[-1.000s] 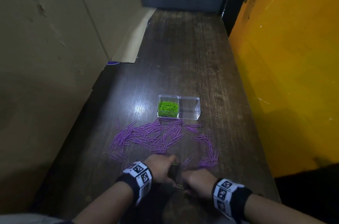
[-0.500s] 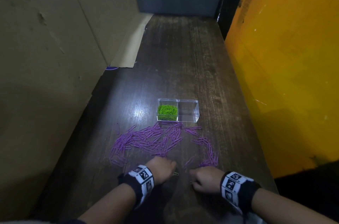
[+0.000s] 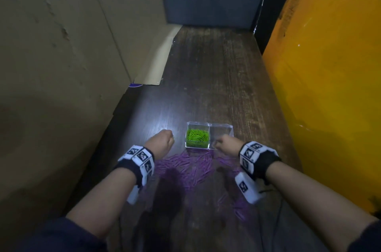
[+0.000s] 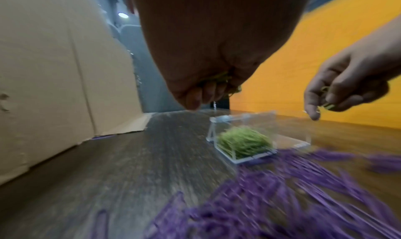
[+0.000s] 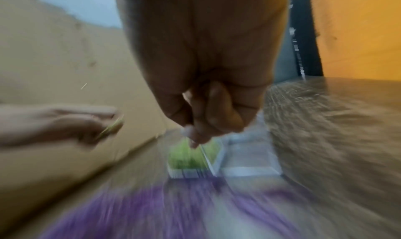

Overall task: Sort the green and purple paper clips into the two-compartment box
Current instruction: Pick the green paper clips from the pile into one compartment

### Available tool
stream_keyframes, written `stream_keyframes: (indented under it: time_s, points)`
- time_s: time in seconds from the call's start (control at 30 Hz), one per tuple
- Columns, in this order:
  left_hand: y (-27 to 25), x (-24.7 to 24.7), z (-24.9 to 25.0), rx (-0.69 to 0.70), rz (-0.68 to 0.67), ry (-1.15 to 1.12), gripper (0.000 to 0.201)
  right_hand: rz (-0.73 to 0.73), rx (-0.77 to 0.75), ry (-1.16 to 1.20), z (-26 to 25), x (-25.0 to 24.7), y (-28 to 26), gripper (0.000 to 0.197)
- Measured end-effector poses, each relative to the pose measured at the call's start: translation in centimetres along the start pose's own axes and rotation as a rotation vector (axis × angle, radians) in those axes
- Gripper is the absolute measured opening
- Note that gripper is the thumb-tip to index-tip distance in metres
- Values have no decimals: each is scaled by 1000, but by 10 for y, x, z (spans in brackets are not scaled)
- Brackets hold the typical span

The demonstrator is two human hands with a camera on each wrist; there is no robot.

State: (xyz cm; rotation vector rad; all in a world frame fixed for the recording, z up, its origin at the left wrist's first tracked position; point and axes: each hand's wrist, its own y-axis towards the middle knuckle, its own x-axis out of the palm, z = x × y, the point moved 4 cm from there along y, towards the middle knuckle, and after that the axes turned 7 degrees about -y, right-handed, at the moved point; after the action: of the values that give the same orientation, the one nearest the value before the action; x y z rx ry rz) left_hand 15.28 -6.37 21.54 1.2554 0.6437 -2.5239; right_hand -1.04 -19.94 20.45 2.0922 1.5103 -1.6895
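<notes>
I see the clear two-compartment box (image 3: 209, 135) sitting on the dark wooden table (image 3: 216, 70), roughly centred between my 2 hands. Its left compartment holds a heap of green paper clips (image 3: 197, 137), and through the clear wall I can make out nothing in the right compartment. The purple paper clips (image 3: 191, 167) lie loose on the table in a wide scatter just on my side of the box, running under both wrists; in the wrist views they show as a blurred purple band across the foreground. My left hand (image 3: 161, 143) hangs just left of the box, above the table, fingers curled into a fist around a small bunch of green clips (image 4: 223, 78) that pokes out between the fingers. My right hand (image 3: 226, 145) is at the near edge of the right compartment, fingers bent and pinching a few green clips (image 4: 327, 104), which only the left wrist view shows clearly; the right wrist view is too smeared to tell more than a closed grip. Both wrists carry black bands with white marker tags. A cardboard wall (image 3: 61, 66) stands along the left of the table, an orange panel (image 3: 329, 86) along the right.
</notes>
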Motion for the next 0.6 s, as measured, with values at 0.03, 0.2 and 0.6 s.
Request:
stream_keyframes:
  time_s: [0.03, 0.2, 0.6]
  points:
    - [6, -5, -4, -29, -18, -15, 22, 0, 24, 56, -6, -5, 10, 21]
    - [31, -9, -9, -87, -18, -49, 31, 24, 58, 98, -30, -18, 53, 27]
    - [97, 19, 35, 95, -75, -169, 22, 65, 23, 562, -14, -33, 63, 38]
